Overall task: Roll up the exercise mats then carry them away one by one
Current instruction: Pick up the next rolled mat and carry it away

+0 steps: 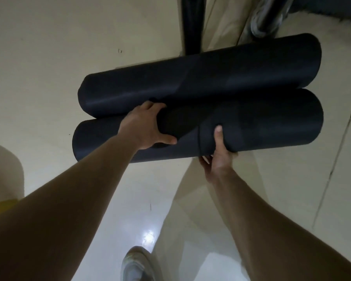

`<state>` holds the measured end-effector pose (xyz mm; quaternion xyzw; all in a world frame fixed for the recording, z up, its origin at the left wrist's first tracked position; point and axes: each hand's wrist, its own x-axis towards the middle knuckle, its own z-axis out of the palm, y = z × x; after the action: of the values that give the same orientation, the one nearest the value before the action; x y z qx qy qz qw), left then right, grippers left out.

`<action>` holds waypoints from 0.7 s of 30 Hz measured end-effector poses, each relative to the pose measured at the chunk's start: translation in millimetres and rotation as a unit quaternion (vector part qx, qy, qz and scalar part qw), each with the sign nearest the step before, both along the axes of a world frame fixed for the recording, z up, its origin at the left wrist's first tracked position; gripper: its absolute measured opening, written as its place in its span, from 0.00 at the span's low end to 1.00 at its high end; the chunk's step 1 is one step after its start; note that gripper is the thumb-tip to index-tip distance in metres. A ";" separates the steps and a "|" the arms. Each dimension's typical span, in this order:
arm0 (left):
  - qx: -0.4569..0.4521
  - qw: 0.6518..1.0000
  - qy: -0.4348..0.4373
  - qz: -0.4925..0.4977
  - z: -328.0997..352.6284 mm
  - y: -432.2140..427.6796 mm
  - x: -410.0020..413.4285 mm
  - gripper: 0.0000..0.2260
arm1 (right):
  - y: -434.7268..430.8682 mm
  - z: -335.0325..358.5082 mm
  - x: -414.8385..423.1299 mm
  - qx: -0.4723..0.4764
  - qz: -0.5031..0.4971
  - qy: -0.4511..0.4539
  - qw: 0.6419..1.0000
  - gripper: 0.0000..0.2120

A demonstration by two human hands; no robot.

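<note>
Two rolled dark mats lie side by side across the middle of the view. The near rolled mat point(261, 122) is gripped by both hands. My left hand point(148, 126) curls over its top left of centre, fingers tucked into the gap against the far rolled mat point(211, 78). My right hand point(218, 157) holds the near mat from below, thumb up on its front face. The far mat touches the near one along its length, and no hand holds it.
Glossy cream floor point(49, 67) lies below. A black post point(190, 23) rises at the top centre, with a beige panel beside it. My shoe point(136, 264) shows at the bottom. A yellow and beige object point(2, 185) sits at the left edge.
</note>
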<state>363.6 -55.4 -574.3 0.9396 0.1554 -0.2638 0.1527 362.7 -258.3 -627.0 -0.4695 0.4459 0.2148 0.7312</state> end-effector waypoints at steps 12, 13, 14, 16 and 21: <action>-0.004 0.996 0.076 -0.048 -4.3 -14.2 -0.3 0.60 | -11.7 -5.3 -6.8 0.047 -0.017 0.029 0.998 0.64; -0.004 0.995 0.084 -0.054 -5.5 -16.7 -4.1 0.59 | -15.7 -7.2 -9.2 0.050 -0.002 0.026 0.998 0.62; -0.005 0.994 0.090 -0.056 -6.3 -16.7 -5.7 0.59 | -17.6 -9.9 -10.4 0.050 0.010 0.027 0.998 0.61; -0.020 0.993 0.105 -0.049 -7.6 -13.4 -2.4 0.58 | -18.0 -11.8 -10.6 0.052 0.025 0.027 0.998 0.58; -0.125 0.981 0.143 0.038 5.1 -14.5 -0.4 0.55 | -18.1 0.1 -9.1 0.044 0.024 0.045 0.998 0.58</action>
<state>363.1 -69.9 -569.2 0.8593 0.1765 -0.4066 0.2553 353.5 -276.4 -626.9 -0.4369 0.4572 0.2723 0.7252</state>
